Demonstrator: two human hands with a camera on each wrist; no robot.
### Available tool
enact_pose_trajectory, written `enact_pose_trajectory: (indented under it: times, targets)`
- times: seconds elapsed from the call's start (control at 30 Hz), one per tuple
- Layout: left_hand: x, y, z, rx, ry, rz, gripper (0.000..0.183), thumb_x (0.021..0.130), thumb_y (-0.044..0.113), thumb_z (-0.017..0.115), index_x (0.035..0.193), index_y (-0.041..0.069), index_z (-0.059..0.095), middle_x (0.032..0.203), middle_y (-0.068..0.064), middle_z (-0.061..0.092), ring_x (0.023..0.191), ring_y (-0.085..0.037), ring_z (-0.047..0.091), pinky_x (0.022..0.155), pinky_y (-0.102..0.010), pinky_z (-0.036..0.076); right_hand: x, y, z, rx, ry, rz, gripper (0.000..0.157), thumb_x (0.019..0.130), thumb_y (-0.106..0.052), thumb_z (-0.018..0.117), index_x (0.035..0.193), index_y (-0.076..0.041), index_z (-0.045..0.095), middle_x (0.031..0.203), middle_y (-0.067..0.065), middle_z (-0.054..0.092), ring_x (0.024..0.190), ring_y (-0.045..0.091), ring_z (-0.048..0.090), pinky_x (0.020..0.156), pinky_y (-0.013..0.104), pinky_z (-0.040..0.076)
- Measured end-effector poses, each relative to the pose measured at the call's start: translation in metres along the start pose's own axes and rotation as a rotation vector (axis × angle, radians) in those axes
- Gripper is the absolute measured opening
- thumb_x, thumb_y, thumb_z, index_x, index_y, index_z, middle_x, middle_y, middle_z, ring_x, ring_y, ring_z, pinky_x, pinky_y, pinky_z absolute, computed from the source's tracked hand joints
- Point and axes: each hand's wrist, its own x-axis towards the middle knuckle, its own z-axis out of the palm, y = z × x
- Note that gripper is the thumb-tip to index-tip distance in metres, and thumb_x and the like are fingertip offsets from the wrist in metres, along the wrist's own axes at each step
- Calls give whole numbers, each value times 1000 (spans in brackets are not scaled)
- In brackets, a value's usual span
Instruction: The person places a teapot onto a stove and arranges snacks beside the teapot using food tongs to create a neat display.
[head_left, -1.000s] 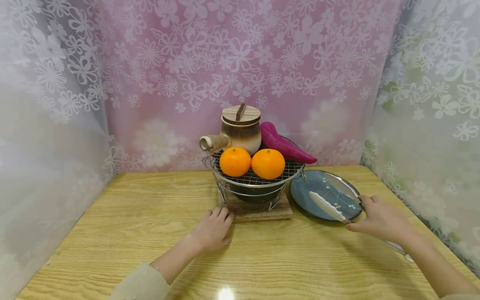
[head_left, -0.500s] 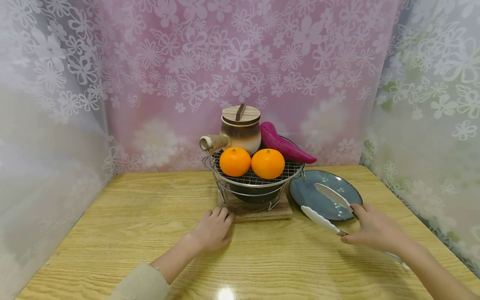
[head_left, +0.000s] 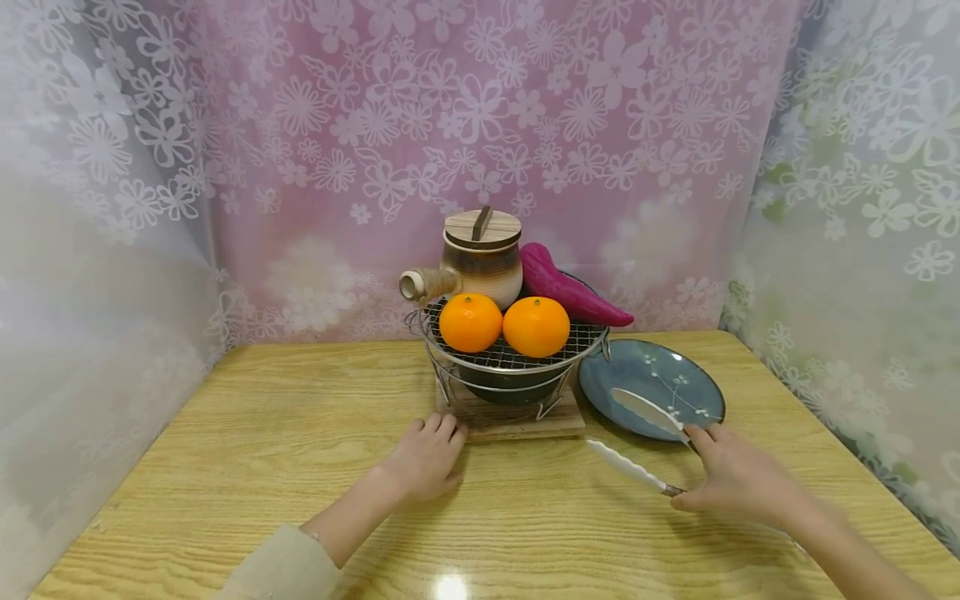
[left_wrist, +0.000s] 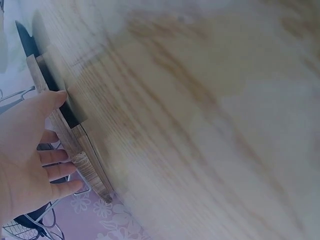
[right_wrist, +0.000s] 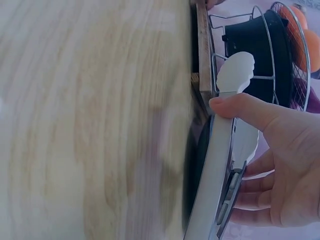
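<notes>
My right hand [head_left: 742, 477] holds a pair of tongs [head_left: 649, 410] with white scalloped tips, thumb on one arm and fingers on the other. The tongs stand spread, one tip over the blue plate's near edge and the other in front of it. In the right wrist view the thumb presses along the flat arm of the tongs [right_wrist: 212, 172]. My left hand [head_left: 426, 458] rests at the front left corner of a wooden board [head_left: 525, 430]. Its fingers lie loosely against the board [left_wrist: 65, 132] in the left wrist view.
A round wire-topped grill [head_left: 517, 385] stands on the board, bearing two oranges [head_left: 470, 323] [head_left: 536, 327], a lidded clay pot [head_left: 483, 271] with a side handle, and a purple sweet potato [head_left: 573, 296]. Right of it lies a blue plate [head_left: 630, 367] with a blossom pattern. Floral curtains [head_left: 480, 125] enclose the table.
My right hand has drawn the tongs toward me and left, from over the plate to its near edge. The left hand and the things on the grill stay put.
</notes>
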Motion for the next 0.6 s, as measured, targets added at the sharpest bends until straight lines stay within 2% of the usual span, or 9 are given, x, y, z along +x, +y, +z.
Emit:
enact_pose_trajectory:
  times: [0.17,0.4,0.6]
  targets:
    - [-1,0,-1,8,15,2,62,85,53,57,127,8,50,112,-9,47,101,-24,46,79,-35,43,0,-5,6,-19,12,-18,104,54,-62,77,124,8,47,112,25,52,97,42,54,69,52,47]
    - [-2,0,-3,3,20,5,62,85,53,57,126,8,51,112,-8,47,100,-24,46,79,-35,43,0,-12,12,-32,-6,-12,112,50,-68,75,127,8,46,117,28,50,103,46,51,70,55,46]
    - [-2,0,-3,3,17,7,61,86,53,56,126,8,50,112,-8,47,100,-24,46,80,-34,42,1,-15,17,-59,11,-35,110,49,-68,76,124,8,49,114,25,52,100,44,53,71,54,46]
